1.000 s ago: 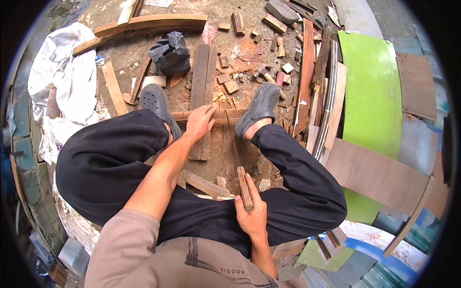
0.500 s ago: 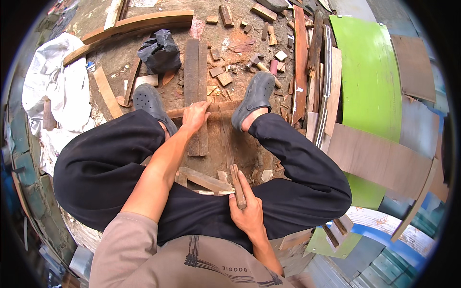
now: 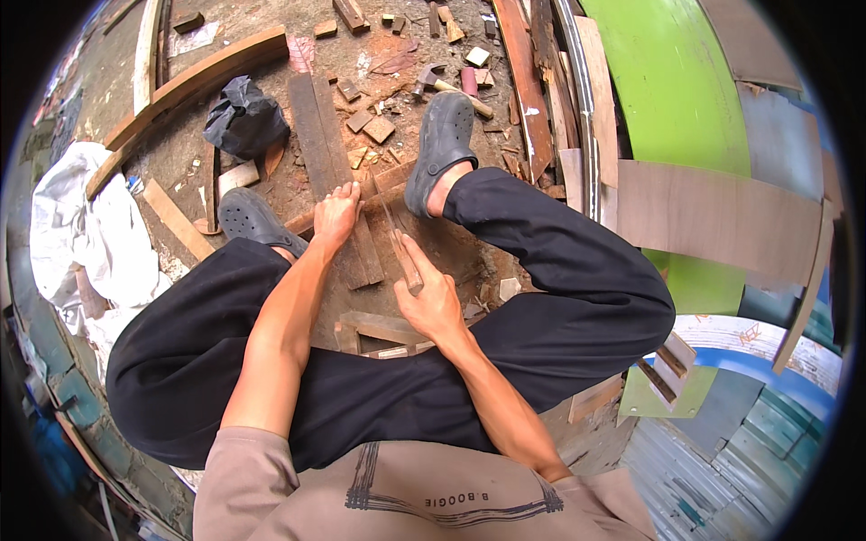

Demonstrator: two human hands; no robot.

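My left hand [image 3: 336, 215] is closed over a narrow wooden strip [image 3: 393, 179], pressing it down across two dark planks [image 3: 316, 126] laid lengthwise on the ground. The strip runs between my two grey clogs, its ends near them. My right hand [image 3: 433, 305] grips the wooden handle of a handsaw [image 3: 408, 263], index finger stretched along it. The saw's thin blade points away from me and meets the strip just right of my left hand. How deep the blade sits in the wood is too small to tell.
A claw hammer [image 3: 451, 88] and several small wood offcuts [image 3: 379, 129] lie beyond my feet. At left are a black plastic bag [image 3: 242, 122] and a white sack [image 3: 90, 225]. Long boards and a green panel [image 3: 681, 108] line the right side.
My right hand has pushed the saw forward, away from my body, bringing the handle closer to the strip. My left hand still holds the strip. The whole view has shifted and tilted slightly.
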